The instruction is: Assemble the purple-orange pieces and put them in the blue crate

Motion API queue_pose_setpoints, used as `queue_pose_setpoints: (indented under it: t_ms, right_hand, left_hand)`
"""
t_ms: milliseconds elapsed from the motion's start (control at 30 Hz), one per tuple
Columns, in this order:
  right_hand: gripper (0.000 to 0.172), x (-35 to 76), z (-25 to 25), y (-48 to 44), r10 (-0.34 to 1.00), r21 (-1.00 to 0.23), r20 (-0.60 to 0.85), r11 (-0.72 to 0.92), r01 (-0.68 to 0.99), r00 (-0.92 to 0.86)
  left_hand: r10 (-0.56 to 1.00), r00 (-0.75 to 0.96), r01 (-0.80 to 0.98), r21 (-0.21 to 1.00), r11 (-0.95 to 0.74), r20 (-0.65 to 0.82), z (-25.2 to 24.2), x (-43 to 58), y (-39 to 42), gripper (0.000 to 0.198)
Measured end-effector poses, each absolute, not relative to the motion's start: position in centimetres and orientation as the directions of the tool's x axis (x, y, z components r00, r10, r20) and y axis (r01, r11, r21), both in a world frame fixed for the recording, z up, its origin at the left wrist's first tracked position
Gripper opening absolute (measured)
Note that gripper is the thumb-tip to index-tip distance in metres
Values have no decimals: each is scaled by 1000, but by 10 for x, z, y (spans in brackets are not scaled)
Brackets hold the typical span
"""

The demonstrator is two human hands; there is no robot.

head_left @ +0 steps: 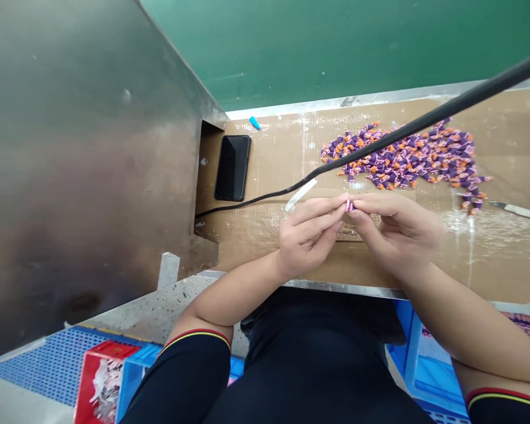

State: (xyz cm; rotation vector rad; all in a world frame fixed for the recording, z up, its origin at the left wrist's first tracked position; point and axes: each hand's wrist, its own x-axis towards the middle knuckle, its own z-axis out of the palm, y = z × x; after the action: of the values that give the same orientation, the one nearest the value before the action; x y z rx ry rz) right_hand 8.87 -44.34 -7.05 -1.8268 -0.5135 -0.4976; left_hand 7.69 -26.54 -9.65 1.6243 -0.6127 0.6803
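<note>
My left hand (311, 235) and my right hand (393, 229) meet above the cardboard-covered table. Between their fingertips is a small pink and purple piece (350, 206), mostly hidden by the fingers. Both hands pinch it, one from each side. Beyond my right hand lies a wide pile of small purple, pink and orange pieces (406, 156). A white strip (301, 194) rests on the cardboard just beyond my left hand.
A black cable (371, 152) crosses over the table. A phone (232, 168) and a blue cap (254, 123) lie at the left, near a large metal housing (92, 159). A pointed tool (521, 211) lies right. Red (83, 377) and blue bins (437, 371) stand below.
</note>
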Motion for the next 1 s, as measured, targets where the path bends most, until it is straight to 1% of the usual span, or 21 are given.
queue_pose_setpoints:
  t_ms: [133, 333, 533, 667, 700, 767, 833, 867, 900, 1000]
  right_hand:
    - [26, 88, -69, -442, 87, -789, 571, -215, 575, 816]
    - [24, 87, -70, -441, 66, -791, 571, -224, 570, 818]
    - [26, 90, -71, -440, 94, -790, 578, -187, 584, 811]
    - [12, 101, -70, -453, 95, -810, 536, -223, 542, 839]
    - [11, 105, -69, -462, 99, -817, 510, -254, 517, 854]
    - [13, 110, -65, -487, 89, -805, 472, -362, 470, 877]
    - [13, 110, -60, -519, 108, -733, 467, -508, 453, 877]
    - [9, 107, -57, -535, 152, -674, 463, -579, 459, 873]
    - [6, 102, -55, -551, 217, -606, 448, -639, 473, 867]
    - [14, 82, -55, -586, 448, -415, 314, -729, 545, 837]
  left_hand:
    - [-41, 631, -761, 608, -225, 775, -98, 76, -266, 61]
    - [-92, 661, -730, 611, -307, 745, -94, 71, -262, 63]
    - [-54, 637, -754, 606, -256, 769, -103, 75, -267, 60]
    - [-85, 654, -747, 625, -225, 752, -111, 80, -271, 60]
    - [-102, 661, -745, 632, -213, 744, -112, 81, -270, 61]
    - [-126, 678, -733, 653, -190, 725, -115, 84, -267, 65]
    - [-121, 700, -712, 676, -190, 704, -117, 86, -263, 64]
    - [-118, 711, -701, 685, -201, 693, -118, 86, -261, 63]
    - [-115, 720, -690, 691, -214, 684, -119, 87, -260, 61]
    - [-121, 737, -672, 703, -231, 665, -121, 86, -258, 57]
